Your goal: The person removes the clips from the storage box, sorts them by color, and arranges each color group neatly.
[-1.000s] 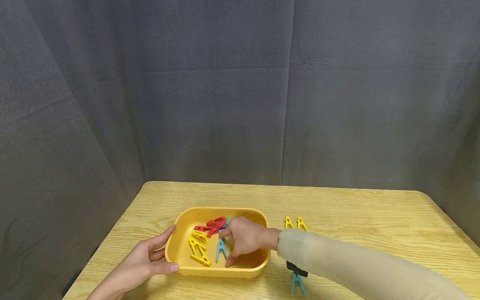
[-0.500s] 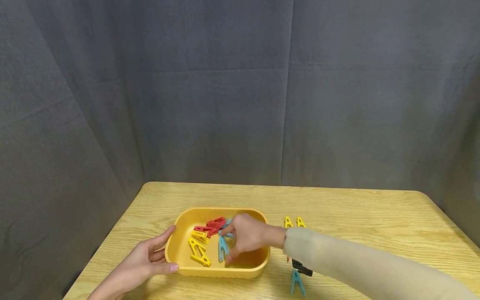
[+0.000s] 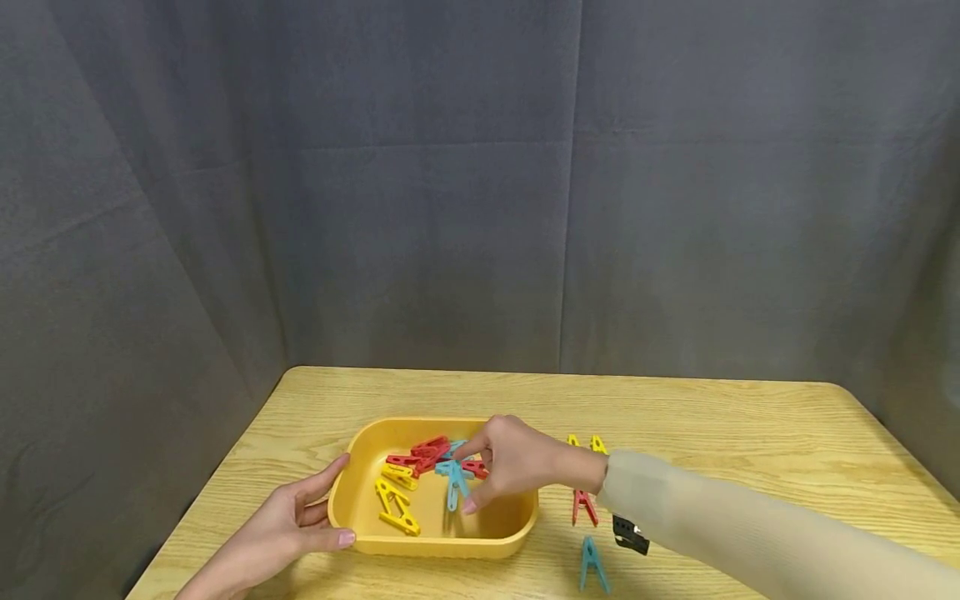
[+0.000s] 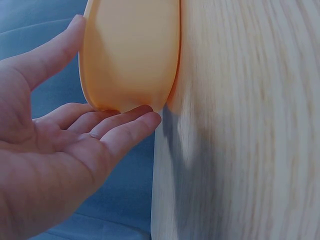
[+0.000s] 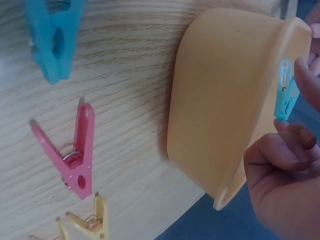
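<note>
A yellow plastic bin (image 3: pixel 420 546) stands on the wooden table. My left hand (image 3: pixel 288 529) spans its left end, thumb at the near corner and fingers mostly straight against the wall; in the left wrist view those fingers (image 4: pixel 132 130) touch the outside. Over the inside of the bin, my right hand (image 3: pixel 517 458) pinches a blue clothespin (image 3: pixel 454 485) between thumb and index finger. The same clothespin (image 5: pixel 285 95) shows above the rim in the right wrist view. Red clothespins (image 3: pixel 429 452), yellow clothespins (image 3: pixel 397 508) and more blue lie in the bin.
Right of the bin, a blue clothespin (image 3: pixel 592 565), a red clothespin (image 3: pixel 585 507) and two yellow clothespins (image 3: pixel 597 444) are on the table, partly behind my right arm. A black strap (image 3: pixel 630 535) hangs below the right sleeve. A grey curtain (image 3: pixel 420 250) stands behind the table.
My right hand has taken hold of the blue clothespin and raised it slightly, drawing up and to the right. A red clothespin beneath now shows. The left hand keeps its place on the bin.
</note>
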{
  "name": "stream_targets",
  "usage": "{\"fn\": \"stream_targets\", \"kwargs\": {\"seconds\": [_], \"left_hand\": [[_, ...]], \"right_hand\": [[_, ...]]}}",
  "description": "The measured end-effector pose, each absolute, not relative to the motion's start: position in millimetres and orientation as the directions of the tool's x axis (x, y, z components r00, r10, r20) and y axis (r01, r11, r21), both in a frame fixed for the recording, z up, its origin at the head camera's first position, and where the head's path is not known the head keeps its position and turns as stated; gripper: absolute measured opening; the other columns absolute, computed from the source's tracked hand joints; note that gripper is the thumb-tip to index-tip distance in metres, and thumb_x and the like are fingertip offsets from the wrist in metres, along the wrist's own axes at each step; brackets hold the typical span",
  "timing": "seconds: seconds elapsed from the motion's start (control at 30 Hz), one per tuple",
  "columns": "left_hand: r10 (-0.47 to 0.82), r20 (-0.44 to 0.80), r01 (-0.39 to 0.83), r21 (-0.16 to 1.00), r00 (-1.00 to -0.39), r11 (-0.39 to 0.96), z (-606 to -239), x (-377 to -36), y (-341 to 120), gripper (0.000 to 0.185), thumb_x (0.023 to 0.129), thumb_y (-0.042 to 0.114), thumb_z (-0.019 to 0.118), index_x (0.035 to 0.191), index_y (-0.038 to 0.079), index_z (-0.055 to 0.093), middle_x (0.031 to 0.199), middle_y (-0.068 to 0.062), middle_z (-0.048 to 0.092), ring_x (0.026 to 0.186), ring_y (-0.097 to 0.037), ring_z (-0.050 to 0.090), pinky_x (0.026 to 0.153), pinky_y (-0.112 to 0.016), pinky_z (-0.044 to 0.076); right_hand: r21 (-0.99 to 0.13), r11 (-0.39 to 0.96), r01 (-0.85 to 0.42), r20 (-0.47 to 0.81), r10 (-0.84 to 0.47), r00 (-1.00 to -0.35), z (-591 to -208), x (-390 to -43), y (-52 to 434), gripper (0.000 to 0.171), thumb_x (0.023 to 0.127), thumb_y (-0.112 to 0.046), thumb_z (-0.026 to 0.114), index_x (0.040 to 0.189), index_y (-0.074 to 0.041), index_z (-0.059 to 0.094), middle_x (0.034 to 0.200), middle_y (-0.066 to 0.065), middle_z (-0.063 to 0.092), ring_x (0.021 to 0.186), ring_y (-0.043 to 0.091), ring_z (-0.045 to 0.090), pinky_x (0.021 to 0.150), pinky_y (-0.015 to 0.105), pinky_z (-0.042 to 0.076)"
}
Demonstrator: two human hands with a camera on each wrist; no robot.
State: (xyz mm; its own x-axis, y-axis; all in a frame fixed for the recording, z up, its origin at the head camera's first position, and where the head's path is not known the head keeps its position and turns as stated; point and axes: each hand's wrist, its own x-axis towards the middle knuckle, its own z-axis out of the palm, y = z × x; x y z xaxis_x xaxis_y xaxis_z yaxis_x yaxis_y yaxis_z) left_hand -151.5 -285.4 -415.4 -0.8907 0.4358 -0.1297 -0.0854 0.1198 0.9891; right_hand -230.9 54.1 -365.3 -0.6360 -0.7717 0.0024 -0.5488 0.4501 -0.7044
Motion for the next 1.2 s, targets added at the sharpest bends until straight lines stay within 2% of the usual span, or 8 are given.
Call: {"fn": "stream_targets", "kwargs": {"seconds": [0.33, 0.57, 0.77, 0.87, 1.03, 1.1, 1.2], "left_hand": [[0.454, -0.111, -0.07, 0.992, -0.884, 0.105, -415, -154, -288, 0.101, 0.095, 0.002, 0.078, 0.165, -0.008, 0.005, 0.167, -0.034, 0.01, 0.14, -0.042, 0.048, 0.099, -0.032, 0.056], [0.461, -0.088, -0.046, 0.994, -0.883, 0.102, -414, -154, -290, 0.1, 0.096, 0.002, 0.076, 0.164, -0.008, 0.005, 0.167, -0.034, 0.009, 0.141, -0.04, 0.047, 0.099, -0.03, 0.055], [0.452, -0.09, -0.047, 0.993, -0.888, 0.106, -415, -154, -291, 0.1, 0.095, 0.001, 0.077, 0.165, -0.008, 0.006, 0.168, -0.033, 0.01, 0.139, -0.035, 0.05, 0.099, -0.03, 0.055], [0.444, -0.095, -0.051, 0.993, -0.891, 0.11, -415, -155, -291, 0.1, 0.095, 0.002, 0.078, 0.165, -0.008, 0.006, 0.168, -0.033, 0.01, 0.139, -0.033, 0.051, 0.099, -0.029, 0.055], [0.447, -0.089, -0.044, 0.993, -0.89, 0.11, -415, -155, -291, 0.101, 0.095, 0.002, 0.078, 0.164, -0.009, 0.007, 0.168, -0.033, 0.01, 0.138, -0.033, 0.052, 0.099, -0.03, 0.055], [0.448, -0.09, -0.044, 0.993, -0.889, 0.11, -415, -155, -291, 0.101, 0.095, 0.002, 0.078, 0.164, -0.009, 0.006, 0.168, -0.033, 0.01, 0.138, -0.033, 0.052, 0.099, -0.03, 0.056], [0.45, -0.097, -0.051, 0.992, -0.888, 0.112, -415, -155, -291, 0.1, 0.095, 0.002, 0.078, 0.164, -0.009, 0.006, 0.168, -0.033, 0.009, 0.139, -0.034, 0.05, 0.098, -0.031, 0.056]], "right_hand": [[-0.724, 0.464, -0.511, 0.018, -0.727, -0.686, -352, -219, 77, 0.055, 0.079, -0.017, 0.096, 0.125, 0.003, 0.076, 0.044, -0.01, 0.034, 0.047, 0.005, 0.018, 0.053, 0.022, 0.023], [-0.748, 0.473, -0.466, 0.021, -0.685, -0.728, -346, -208, 94, 0.057, 0.079, -0.018, 0.096, 0.128, 0.002, 0.074, 0.054, -0.009, 0.025, 0.054, 0.009, 0.02, 0.056, 0.025, 0.023], [-0.761, 0.468, -0.45, 0.039, -0.659, -0.751, -346, -198, 109, 0.058, 0.079, -0.021, 0.096, 0.128, 0.001, 0.075, 0.054, -0.009, 0.025, 0.053, 0.009, 0.021, 0.056, 0.025, 0.025], [-0.768, 0.461, -0.445, 0.052, -0.647, -0.76, -346, -194, 117, 0.059, 0.078, -0.022, 0.096, 0.128, 0.001, 0.075, 0.054, -0.009, 0.026, 0.052, 0.008, 0.023, 0.057, 0.023, 0.031], [-0.798, 0.446, -0.405, 0.044, -0.628, -0.777, -346, -186, 132, 0.061, 0.079, -0.022, 0.096, 0.131, 0.0, 0.073, 0.053, -0.011, 0.029, 0.043, 0.005, 0.037, 0.07, 0.026, 0.055], [-0.813, 0.433, -0.389, 0.04, -0.625, -0.78, -347, -183, 137, 0.061, 0.079, -0.021, 0.095, 0.132, 0.002, 0.072, 0.054, -0.011, 0.03, 0.043, 0.006, 0.039, 0.068, 0.026, 0.055], [-0.835, 0.412, -0.365, 0.037, -0.621, -0.783, -347, -178, 146, 0.062, 0.08, -0.018, 0.094, 0.133, 0.005, 0.07, 0.056, -0.009, 0.027, 0.048, 0.006, 0.033, 0.06, 0.023, 0.045]]}}
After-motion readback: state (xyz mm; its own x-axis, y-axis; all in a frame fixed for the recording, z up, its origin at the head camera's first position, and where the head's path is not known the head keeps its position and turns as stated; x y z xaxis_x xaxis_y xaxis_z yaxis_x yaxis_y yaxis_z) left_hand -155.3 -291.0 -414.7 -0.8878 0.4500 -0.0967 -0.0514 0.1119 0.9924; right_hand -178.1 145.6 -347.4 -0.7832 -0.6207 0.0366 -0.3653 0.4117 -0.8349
